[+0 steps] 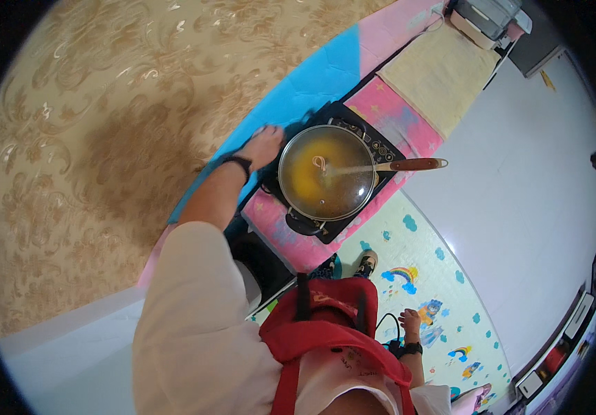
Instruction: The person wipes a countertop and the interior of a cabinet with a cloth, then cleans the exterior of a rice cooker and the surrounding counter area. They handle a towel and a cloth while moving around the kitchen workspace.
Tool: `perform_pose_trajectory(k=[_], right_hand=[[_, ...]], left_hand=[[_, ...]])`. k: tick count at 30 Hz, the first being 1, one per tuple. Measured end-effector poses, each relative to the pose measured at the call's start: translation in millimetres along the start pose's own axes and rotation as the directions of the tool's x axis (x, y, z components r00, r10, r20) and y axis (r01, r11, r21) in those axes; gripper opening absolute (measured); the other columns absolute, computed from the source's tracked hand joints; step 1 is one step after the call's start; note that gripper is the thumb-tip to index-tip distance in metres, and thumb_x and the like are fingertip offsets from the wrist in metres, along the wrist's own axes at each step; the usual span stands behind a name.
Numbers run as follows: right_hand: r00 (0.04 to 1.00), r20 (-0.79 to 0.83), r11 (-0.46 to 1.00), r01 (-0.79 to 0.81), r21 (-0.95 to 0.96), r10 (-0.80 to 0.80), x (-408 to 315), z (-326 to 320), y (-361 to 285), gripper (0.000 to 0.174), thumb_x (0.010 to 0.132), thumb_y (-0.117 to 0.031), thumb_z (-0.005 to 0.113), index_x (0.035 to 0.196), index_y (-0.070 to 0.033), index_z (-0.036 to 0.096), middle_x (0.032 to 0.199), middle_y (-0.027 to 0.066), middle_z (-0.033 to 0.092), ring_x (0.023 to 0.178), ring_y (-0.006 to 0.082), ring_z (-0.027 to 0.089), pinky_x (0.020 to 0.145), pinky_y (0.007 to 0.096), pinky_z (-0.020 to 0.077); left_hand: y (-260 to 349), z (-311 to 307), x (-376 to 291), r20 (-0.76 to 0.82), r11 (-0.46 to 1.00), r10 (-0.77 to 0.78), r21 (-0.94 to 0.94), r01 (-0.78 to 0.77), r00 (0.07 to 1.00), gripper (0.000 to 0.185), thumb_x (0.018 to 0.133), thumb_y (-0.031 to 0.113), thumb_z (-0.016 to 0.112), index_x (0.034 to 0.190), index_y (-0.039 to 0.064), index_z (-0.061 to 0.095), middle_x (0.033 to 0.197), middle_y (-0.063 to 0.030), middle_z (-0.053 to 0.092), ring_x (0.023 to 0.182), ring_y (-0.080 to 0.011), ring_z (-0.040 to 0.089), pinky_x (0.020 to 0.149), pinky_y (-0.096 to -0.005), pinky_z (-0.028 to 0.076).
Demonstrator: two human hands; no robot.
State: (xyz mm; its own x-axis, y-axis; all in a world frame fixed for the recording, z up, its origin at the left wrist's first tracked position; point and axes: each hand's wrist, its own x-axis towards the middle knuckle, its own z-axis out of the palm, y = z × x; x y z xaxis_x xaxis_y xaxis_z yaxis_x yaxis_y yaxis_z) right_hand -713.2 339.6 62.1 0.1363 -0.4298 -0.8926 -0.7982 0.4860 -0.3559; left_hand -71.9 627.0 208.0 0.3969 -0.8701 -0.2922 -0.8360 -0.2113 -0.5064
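Observation:
A wide two-handled pot under a clear glass lid (306,192) sits on a black induction cooktop (381,151). Yellow liquid shows through the lid, which is partly fogged. A utensil with a wooden handle (416,164) sticks out from beneath the lid's rim, its shaft running inside. My left hand (264,146) is beyond the pot's left side, close to the blue padded wall panel (308,72); its fingertips are blurred and I cannot tell whether they hold anything. My right hand (410,322) hangs low beside my red apron (329,334), fingers loosely apart and holding nothing.
A pink patterned cloth (290,241) lies under the cooktop. Farther along are a cream cloth (441,72) and a grey lidded container (487,18). Below are a floor mat with rainbow prints (433,270) and my shoe (365,263). A black cable (392,317) hangs by my right wrist.

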Motion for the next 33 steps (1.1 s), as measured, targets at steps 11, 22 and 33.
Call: perform_pose_trajectory(k=[11,22,33], right_hand=[[1.000,-0.020,0.999,0.019,-0.050,-0.020,-15.2,14.0,8.9,0.030,0.089,-0.018,0.055,0.113,-0.001,0.060,0.094,0.0102,0.068,0.076,0.0182,0.067,0.058,0.0312,0.0471],[0.999,-0.041,0.999,-0.006,0.034,0.007,-4.2,18.2,17.7,0.029,0.088,-0.019,0.056,0.111,-0.001,0.060,0.087,0.0099,0.067,0.067,0.0166,0.065,0.050,0.0269,0.0438],[1.000,-0.019,1.000,-0.001,-0.017,0.001,-6.0,29.7,2.3,0.027,0.089,-0.018,0.056,0.110,-0.002,0.061,0.089,0.0096,0.067,0.070,0.0169,0.066,0.052,0.0271,0.0444]], left_hand=[[28.7,13.6,-32.7,0.544,0.813,0.183,0.384,-0.437,0.819,0.037,0.087,0.020,0.050,0.117,0.005,0.065,0.133,-0.0132,0.050,0.127,-0.0367,0.035,0.108,-0.0466,0.023],[13.0,-1.1,-12.0,0.342,0.782,0.206,0.506,-0.364,0.917,0.030,0.088,0.021,0.047,0.098,0.006,0.072,0.105,-0.0104,0.060,0.118,-0.0346,0.038,0.098,-0.0493,0.027],[-1.8,-12.7,-6.0,0.123,0.845,0.163,0.495,-0.203,0.979,0.037,0.088,0.017,0.051,0.118,-0.002,0.062,0.129,-0.0169,0.051,0.114,-0.0313,0.044,0.091,-0.0394,0.035]])
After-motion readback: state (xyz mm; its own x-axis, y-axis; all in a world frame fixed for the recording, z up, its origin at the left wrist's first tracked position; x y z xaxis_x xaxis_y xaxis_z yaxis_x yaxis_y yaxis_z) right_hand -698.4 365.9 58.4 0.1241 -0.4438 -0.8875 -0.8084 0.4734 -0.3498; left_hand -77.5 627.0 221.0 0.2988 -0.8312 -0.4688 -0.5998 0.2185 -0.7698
